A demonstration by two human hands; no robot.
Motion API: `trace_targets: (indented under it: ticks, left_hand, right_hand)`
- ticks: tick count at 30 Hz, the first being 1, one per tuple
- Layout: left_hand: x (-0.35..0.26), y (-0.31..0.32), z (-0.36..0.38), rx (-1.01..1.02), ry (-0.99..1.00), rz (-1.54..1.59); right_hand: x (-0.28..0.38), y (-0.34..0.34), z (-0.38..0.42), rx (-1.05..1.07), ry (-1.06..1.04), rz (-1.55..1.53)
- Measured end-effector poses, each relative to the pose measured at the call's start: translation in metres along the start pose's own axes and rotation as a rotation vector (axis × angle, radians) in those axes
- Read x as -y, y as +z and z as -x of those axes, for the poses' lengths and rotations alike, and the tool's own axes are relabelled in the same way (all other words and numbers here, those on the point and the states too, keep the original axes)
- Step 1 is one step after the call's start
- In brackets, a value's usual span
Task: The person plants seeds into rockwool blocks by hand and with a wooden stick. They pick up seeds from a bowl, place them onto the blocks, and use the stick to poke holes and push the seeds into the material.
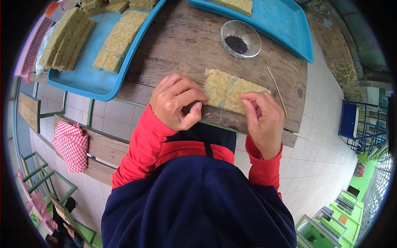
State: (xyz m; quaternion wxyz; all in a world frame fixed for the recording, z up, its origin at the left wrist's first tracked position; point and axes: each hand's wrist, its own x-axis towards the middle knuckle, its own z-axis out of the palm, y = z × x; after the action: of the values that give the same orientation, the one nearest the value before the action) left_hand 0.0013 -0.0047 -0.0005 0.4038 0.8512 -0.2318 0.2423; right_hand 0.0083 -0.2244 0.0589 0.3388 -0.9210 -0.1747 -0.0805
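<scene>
A yellowish, fibrous rockwool slab (225, 89) lies on the wooden table near its front edge, marked by a crosswise groove and bluish-green patches. At its left end is my left hand (175, 101), fingers loosely bent, index fingertip at the slab's edge and thumb held apart. My right hand (264, 118) is over the slab's right part, thumb and index finger pinched together; whatever is between them is too small to make out. Beyond the slab stands a clear glass bowl (241, 39) with small dark grains (236, 44). A thin wooden stick (277, 91) lies to the right.
A blue tray (108, 89) at the left holds several more rockwool slabs (120, 41). Another blue tray (285, 29) with a slab is at the back right. A bench (105, 149) bearing a red-checked cloth (71, 145) stands left of me. Tiled floor borders the table.
</scene>
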Motion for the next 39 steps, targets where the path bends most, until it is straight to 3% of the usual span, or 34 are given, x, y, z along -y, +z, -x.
trace_targets:
  ticks: [4, 10, 19, 26, 28, 31, 36, 39]
  left_hand:
    - [0.001, 0.0, -0.001, -0.032, 0.054, -0.019]
    - [-0.01, 0.0, -0.002, 0.052, 0.066, -0.09]
    - [-0.027, 0.022, -0.01, 0.132, 0.031, -0.157]
    - [-0.026, 0.028, -0.006, 0.145, 0.05, -0.223]
    - [-0.026, 0.029, -0.006, 0.133, 0.051, -0.229]
    - [-0.025, 0.03, -0.006, 0.152, 0.065, -0.254]
    - [-0.024, 0.031, -0.006, 0.146, 0.099, -0.283]
    - [-0.023, 0.031, -0.004, 0.121, 0.129, -0.288]
  right_hand:
    - [0.003, -0.019, -0.023, -0.042, -0.058, 0.087]
    - [-0.008, -0.02, -0.092, 0.04, -0.316, 0.413]
    - [-0.029, 0.031, -0.161, 0.343, -0.184, 0.744]
    - [-0.016, 0.01, -0.142, 0.228, -0.232, 0.688]
    - [-0.008, -0.005, -0.118, 0.089, -0.355, 0.495]
    - [0.001, -0.017, -0.07, 0.027, -0.373, 0.332]
    - [-0.005, -0.017, -0.013, 0.124, -0.084, 0.131]
    - [-0.012, -0.01, 0.001, 0.093, -0.049, 0.082]
